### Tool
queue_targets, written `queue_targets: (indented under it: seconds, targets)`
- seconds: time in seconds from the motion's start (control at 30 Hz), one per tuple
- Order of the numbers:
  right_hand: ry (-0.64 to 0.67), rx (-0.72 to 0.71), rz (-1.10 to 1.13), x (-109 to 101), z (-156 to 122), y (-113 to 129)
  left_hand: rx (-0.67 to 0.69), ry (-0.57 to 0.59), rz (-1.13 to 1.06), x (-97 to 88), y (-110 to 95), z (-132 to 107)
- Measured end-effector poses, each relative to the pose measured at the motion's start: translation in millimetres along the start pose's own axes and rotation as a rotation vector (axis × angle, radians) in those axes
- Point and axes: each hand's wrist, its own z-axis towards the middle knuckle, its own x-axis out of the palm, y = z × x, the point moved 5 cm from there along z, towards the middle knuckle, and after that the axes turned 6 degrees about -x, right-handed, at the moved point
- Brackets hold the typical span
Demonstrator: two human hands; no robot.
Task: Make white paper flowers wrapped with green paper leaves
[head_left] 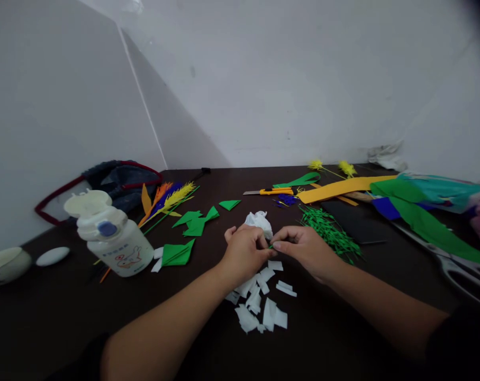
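My left hand (245, 251) and my right hand (303, 248) meet near the middle of the dark table. Both pinch a small green piece (270, 246), apparently paper, whose shape is mostly covered by the fingers. Just behind the hands lies a crumpled white tissue (259, 221). Torn white paper scraps (253, 301) are scattered on the table below them. To the left are cut green paper pieces (196, 222) and a folded green paper square (178, 253). A pile of thin green paper strips (329, 230) sits right of my right hand.
A lidded white bottle (123, 248), a bowl (5, 266) and orange and yellow paper plumes (172, 197) stand or lie left. A yellow box cutter (277, 191) with its blade out lies behind. At right are scissors (458, 264), an orange strip (343, 187) and green ribbon (434, 222).
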Motion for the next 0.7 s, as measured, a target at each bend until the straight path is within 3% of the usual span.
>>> queue_targets:
  seconds: [0.23, 0.53, 0.6, 0.7]
  targets:
    - [0.021, -0.115, -0.186, -0.6, 2.0, 7.7, 0.011, -0.006, 0.011, 4.1, 0.9, -0.4]
    - [0.039, -0.043, -0.148, 2.6, 1.0, 3.7, 0.084, -0.047, 0.122, 1.4, -5.9, -4.6]
    - [0.059, -0.065, -0.140, 2.3, 1.0, 4.4, 0.052, 0.011, 0.084, 0.5, -3.9, -4.2]
    - [0.055, -0.104, -0.169, -1.0, 1.4, 6.5, 0.007, 0.209, -0.072, 1.6, -0.8, -4.0]
